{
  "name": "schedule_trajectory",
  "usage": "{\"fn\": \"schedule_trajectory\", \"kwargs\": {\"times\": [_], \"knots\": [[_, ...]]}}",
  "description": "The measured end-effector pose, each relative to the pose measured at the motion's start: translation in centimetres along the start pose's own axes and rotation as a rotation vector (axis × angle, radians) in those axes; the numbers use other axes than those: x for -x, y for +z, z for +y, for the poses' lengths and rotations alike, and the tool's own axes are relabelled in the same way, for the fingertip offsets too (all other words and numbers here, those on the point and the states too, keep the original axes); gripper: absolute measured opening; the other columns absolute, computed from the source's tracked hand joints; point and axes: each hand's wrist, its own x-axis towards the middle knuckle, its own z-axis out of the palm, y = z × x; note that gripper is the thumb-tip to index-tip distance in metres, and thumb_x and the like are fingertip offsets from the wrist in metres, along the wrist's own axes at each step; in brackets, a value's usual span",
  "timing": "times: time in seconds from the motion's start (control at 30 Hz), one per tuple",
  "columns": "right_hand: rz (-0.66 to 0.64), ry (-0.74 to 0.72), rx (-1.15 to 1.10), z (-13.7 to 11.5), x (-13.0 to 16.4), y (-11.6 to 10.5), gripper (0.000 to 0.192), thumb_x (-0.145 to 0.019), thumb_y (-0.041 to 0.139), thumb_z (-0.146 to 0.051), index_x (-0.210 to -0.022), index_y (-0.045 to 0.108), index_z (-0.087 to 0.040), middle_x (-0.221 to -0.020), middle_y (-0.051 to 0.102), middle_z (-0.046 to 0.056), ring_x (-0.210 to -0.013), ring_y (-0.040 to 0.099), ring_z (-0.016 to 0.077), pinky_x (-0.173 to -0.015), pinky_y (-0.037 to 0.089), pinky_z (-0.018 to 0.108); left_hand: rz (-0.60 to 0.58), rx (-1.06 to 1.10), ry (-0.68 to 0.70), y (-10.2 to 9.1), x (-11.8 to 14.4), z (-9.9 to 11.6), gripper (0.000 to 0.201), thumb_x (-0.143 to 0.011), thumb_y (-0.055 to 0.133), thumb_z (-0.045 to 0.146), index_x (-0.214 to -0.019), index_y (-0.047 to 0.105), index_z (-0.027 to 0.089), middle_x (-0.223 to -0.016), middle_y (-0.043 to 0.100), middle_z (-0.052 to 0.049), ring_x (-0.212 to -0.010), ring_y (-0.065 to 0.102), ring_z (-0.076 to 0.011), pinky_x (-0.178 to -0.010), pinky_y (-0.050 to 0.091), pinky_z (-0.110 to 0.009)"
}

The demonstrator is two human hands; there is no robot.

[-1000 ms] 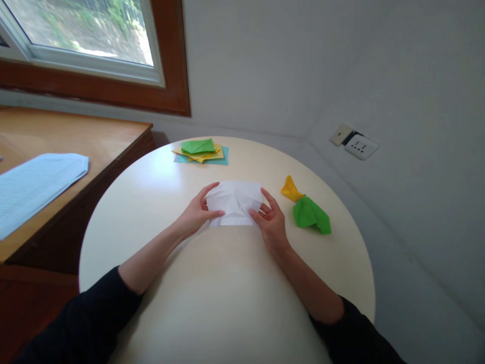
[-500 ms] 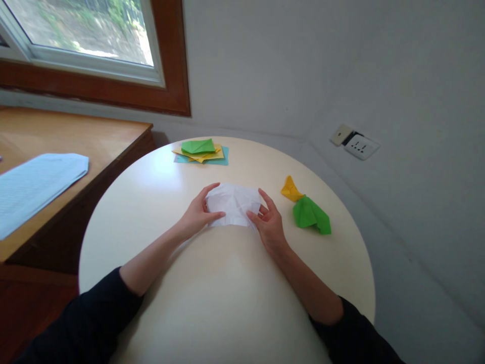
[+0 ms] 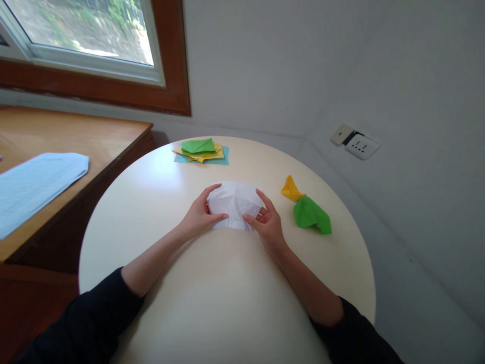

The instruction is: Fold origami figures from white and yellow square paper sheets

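A creased white sheet of paper is held between both hands over the middle of the round table. My left hand grips its left side, thumb on the front near the lower edge and fingers behind. On the right side, my right hand holds it the same way, its thumb close to the lower middle. Folds run out from the paper's centre. To the right of my right hand lie a folded green paper and a small folded yellow paper.
A stack of coloured papers, green on top of yellow and blue, lies at the table's far edge. On the left, a wooden desk bears a pale blue cloth-like or paper item. A wall socket is at right.
Both thumbs have moved slightly inward along the lower part of the white paper. The paper bulges a little more and its lower edge has dropped slightly.
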Motion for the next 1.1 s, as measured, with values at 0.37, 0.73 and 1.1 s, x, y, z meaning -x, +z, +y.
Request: {"fn": "schedule_trajectory", "kwargs": {"times": [0.37,0.73,1.1], "knots": [[-0.021,-0.049,-0.026,0.1,0.1,0.2,0.061,-0.055,0.077,-0.022,-0.111,0.055,-0.024,-0.098,0.067,0.003,-0.082,0.064,0.0159,-0.075,0.055,0.030,-0.012,-0.005,-0.015,0.0,-0.1,-0.2,0.081,-0.055,0.076,0.029,-0.126,0.040,0.015,-0.105,0.058,-0.010,-0.078,0.057,-0.0154,-0.069,0.049,-0.027],[-0.023,-0.097,0.111,0.0,0.5,0.0,0.034,-0.062,0.073,-0.026,-0.095,0.067,-0.020,-0.095,0.070,0.004,-0.085,0.065,0.0189,-0.079,0.054,0.035,0.007,-0.034,-0.115,0.3,0.3,0.7,0.055,-0.066,0.068,0.042,-0.112,0.060,0.012,-0.105,0.065,-0.011,-0.090,0.059,-0.0236,-0.082,0.046,-0.037],[-0.041,-0.141,0.209,0.1,1.1,0.2,0.030,-0.067,0.070,-0.031,-0.095,0.068,-0.022,-0.096,0.070,0.005,-0.086,0.065,0.0207,-0.080,0.053,0.036,-0.133,-0.112,0.031,0.5,0.4,0.1,0.038,-0.073,0.060,0.045,-0.105,0.066,0.024,-0.124,0.055,-0.007,-0.126,0.035,-0.0282,-0.099,0.035,-0.040]]}}
